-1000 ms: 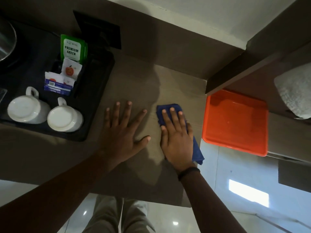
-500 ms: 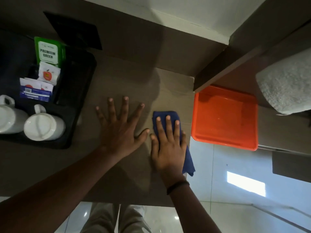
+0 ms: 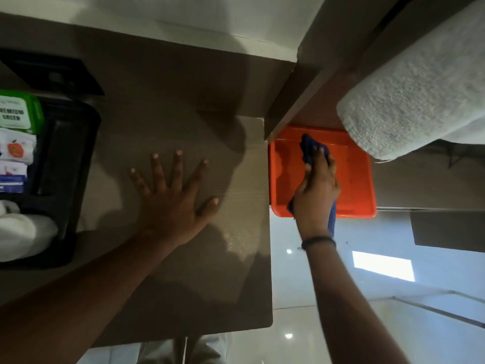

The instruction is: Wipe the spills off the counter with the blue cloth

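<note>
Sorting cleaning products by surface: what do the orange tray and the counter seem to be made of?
The orange tray looks like moulded plastic: uniform saturated colour, rounded corners, slight sheen. The counter seems laminate or wood-look board: matte brown-grey, faint straight grain, thin square edge. Neither is certain.

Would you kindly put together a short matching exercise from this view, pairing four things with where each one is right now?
Things:
1. blue cloth
2. left hand
3. grey towel
4. green tea packet

Places:
A. in the black tray at the left edge of the view
B. flat on the counter, fingers spread
C. held by the right hand over the orange tray
D. at the upper right, overlapping the orange tray's far corner in this view

Pairs: 1-C, 2-B, 3-D, 4-A
</note>
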